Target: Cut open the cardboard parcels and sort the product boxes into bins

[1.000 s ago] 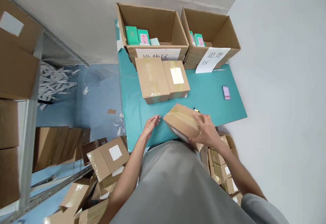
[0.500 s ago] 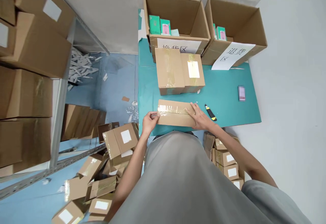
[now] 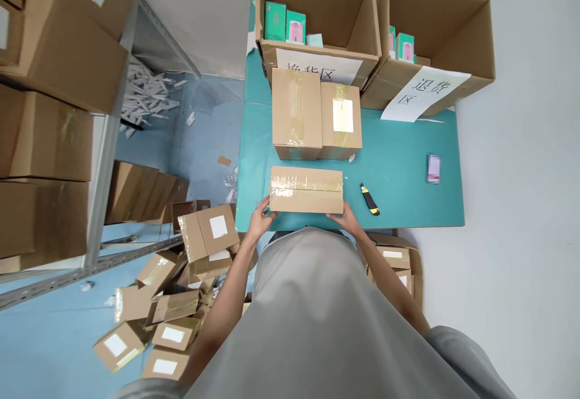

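Note:
A taped cardboard box (image 3: 307, 189) lies flat at the near edge of the teal table (image 3: 399, 163). My left hand (image 3: 261, 216) grips its near left corner. My right hand (image 3: 346, 222) holds its near right corner, with the fingers tucked against the box's side. A yellow and black utility knife (image 3: 370, 199) lies just right of the box. Two sealed boxes (image 3: 316, 113) stand side by side behind it.
Two big open cartons (image 3: 317, 18) (image 3: 435, 30) with paper signs hold small green packs at the table's far edge. A phone (image 3: 433, 168) lies at the right. Several small labelled boxes (image 3: 181, 302) litter the floor at left; more (image 3: 394, 263) sit at right. Metal shelving (image 3: 104, 163) holds cartons.
The box, tilted in my right hand a second ago, now lies flat and square on the table. Both hands moved from its top to its near corners. The view shifted.

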Available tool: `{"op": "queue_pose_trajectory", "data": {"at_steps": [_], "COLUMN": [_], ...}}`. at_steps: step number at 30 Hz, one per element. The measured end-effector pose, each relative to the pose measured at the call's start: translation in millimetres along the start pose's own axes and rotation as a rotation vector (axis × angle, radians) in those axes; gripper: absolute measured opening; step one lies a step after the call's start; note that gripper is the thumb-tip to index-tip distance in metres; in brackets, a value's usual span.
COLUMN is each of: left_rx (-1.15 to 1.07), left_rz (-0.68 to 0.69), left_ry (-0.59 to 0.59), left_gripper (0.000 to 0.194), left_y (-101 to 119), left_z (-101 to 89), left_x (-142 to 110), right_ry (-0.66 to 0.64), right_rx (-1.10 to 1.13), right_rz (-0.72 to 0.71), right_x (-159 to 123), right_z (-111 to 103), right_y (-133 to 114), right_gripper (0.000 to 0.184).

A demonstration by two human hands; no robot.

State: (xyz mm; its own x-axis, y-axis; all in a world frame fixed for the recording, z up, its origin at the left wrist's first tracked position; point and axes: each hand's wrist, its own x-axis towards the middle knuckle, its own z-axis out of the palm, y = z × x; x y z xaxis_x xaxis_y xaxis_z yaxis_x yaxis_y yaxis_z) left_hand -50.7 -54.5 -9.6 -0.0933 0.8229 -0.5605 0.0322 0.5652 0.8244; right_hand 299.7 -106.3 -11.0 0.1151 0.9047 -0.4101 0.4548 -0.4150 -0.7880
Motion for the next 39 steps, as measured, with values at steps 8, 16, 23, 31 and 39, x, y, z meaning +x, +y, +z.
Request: {"op": "queue_pose_trajectory", "data": {"at_steps": [8, 16, 23, 31, 39], "left_rx": [0.088, 0.221, 0.393, 0.276, 0.224], "left_rz": [0.216, 0.347, 0.27, 0.135, 0.192], "left_ry": [-0.126, -0.383, -0.489, -0.312, -0.249], "left_gripper": [0.047, 0.048, 0.044, 0.06, 0.065], "left_y": [33, 19, -24, -48, -37], "left_z": [35.1, 109.3, 102.6, 50.4, 40.4], "left_x": [29, 14, -7, -21, -18], "right_ry": [0.063, 0.206, 0.139, 0.029, 0.047], "right_rx": [0.288, 0.289, 0.242, 0.243, 0.288], "right_rz": [0.0, -0.081, -0.068, -0.024, 0.007], "right_x": [36, 11, -26, -20, -8], "right_z": [-66, -143, -137, -71, -57], "right_y": [-16, 29, 58, 55, 38], "right_gripper": [0.086, 0.061, 0.072, 0.099, 0.072]}}
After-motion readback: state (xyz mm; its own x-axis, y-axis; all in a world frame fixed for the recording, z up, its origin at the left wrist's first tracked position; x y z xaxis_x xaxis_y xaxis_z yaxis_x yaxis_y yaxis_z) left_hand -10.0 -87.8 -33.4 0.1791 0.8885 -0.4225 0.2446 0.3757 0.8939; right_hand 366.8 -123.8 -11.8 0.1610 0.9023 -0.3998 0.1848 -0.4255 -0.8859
